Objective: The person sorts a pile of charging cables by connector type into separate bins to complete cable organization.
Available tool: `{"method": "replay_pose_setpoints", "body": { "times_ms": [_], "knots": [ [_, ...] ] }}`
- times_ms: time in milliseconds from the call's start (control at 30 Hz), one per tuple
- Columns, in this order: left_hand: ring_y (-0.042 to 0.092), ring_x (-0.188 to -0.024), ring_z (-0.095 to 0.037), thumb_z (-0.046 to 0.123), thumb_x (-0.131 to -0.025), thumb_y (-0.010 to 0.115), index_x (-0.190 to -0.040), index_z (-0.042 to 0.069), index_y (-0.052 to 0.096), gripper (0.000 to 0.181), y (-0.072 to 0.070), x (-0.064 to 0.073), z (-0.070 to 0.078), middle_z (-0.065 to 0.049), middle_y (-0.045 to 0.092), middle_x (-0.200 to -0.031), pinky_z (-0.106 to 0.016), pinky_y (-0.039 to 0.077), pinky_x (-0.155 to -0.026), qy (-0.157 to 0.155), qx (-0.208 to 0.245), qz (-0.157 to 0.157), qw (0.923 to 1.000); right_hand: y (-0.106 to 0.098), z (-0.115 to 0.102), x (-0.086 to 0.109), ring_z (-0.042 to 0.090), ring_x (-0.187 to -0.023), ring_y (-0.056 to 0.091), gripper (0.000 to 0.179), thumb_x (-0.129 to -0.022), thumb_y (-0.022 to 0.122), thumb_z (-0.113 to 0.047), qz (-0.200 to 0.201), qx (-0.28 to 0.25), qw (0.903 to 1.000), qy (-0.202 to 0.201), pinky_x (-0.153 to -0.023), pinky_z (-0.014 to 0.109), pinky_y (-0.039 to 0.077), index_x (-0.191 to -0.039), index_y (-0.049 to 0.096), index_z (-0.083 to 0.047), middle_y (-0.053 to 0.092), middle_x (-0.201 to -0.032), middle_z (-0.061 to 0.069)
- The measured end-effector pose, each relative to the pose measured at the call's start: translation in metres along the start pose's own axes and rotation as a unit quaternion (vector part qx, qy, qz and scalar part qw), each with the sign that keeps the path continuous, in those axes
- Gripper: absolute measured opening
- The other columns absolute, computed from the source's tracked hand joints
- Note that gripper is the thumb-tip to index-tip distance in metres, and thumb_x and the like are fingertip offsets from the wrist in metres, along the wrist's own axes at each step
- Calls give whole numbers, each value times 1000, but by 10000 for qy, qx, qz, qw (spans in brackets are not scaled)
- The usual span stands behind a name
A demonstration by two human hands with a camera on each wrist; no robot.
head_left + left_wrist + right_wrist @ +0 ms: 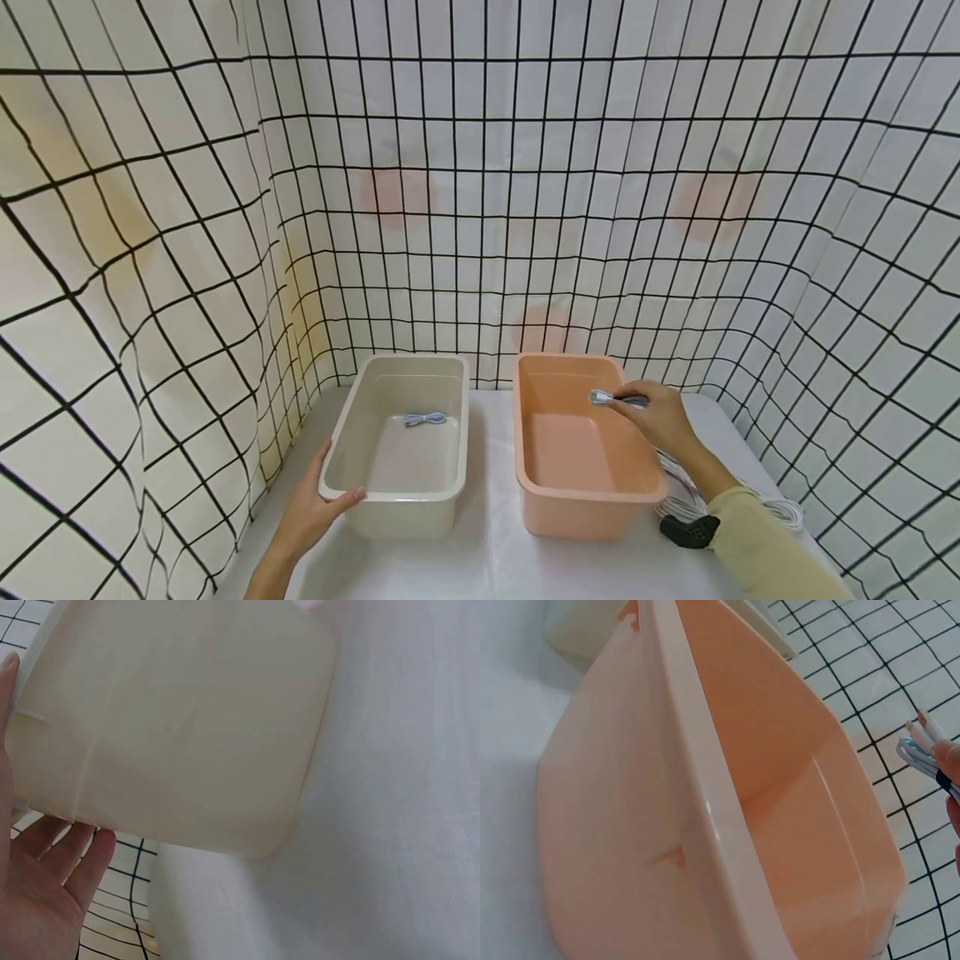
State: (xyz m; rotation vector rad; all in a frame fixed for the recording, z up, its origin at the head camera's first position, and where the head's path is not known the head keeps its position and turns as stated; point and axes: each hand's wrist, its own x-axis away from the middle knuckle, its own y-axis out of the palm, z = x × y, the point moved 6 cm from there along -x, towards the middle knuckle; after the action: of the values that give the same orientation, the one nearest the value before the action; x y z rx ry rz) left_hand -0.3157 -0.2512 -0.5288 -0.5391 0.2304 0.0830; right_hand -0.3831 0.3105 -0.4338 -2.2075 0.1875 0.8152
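My right hand (660,417) pinches a bundled USB cable (602,397) above the right side of the orange bin (592,497). In the right wrist view, the pale cable (916,756) has a dark tie around it, and only fingertips show at the edge. My left hand (309,510) holds the near left corner of the cream bin (401,517), thumb over the front rim and fingers along the outer side. Inside that bin lies a light blue bundled cable (424,419). The left wrist view shows the fingers (86,862) against the bin's underside edge.
Coils of white cable (682,504) lie on the table to the right of the orange bin. Near my right sleeve is a black object (690,531). A black wire grid (480,217) over white cloth surrounds the white-covered table (491,467).
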Motion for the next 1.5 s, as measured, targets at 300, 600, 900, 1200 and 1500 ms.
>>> {"method": "replay_pose_setpoints", "body": {
  "times_ms": [300,600,900,1200,1500],
  "knots": [
    [62,-113,-43,27,-82,88,-162,0,22,107,3,0,-2,-36,50,-143,-55,51,-91,18,29,-11,10000,16,-11,-15,20,-85,69,15,-86,88,-19,-200,-270,9993,141,-68,26,56,-96,80,-12,73,-96,1],
    [63,-109,-40,28,-82,89,-162,1,23,108,6,-4,-2,-35,51,-142,-51,53,-88,-15,99,-41,9999,34,-25,-30,21,-83,68,16,-85,88,-20,-384,-492,9980,97,-66,33,57,-96,81,-11,74,-94,3],
    [62,-109,-40,27,-81,90,-162,1,23,108,6,-5,-2,-34,50,-143,-49,52,-86,20,133,-5,9999,55,-42,-43,22,-83,68,16,-84,89,-17,-398,-570,9973,-235,-68,37,56,-96,81,-9,75,-94,3],
    [64,-107,-39,24,-82,89,-162,1,24,106,5,-5,-2,-35,53,-140,-49,52,-87,85,200,41,9998,74,-54,-49,18,-89,71,17,-89,84,-24,-731,-764,9942,175,-77,39,59,-101,81,-12,76,-98,-3],
    [65,-105,-40,27,-81,89,-162,2,23,108,0,-1,-2,-36,52,-140,-49,53,-86,41,140,36,9999,96,-66,-58,18,-89,69,18,-91,83,-26,-991,-1236,9860,520,-77,39,57,-103,81,-12,75,-99,-3]
  ]
}}
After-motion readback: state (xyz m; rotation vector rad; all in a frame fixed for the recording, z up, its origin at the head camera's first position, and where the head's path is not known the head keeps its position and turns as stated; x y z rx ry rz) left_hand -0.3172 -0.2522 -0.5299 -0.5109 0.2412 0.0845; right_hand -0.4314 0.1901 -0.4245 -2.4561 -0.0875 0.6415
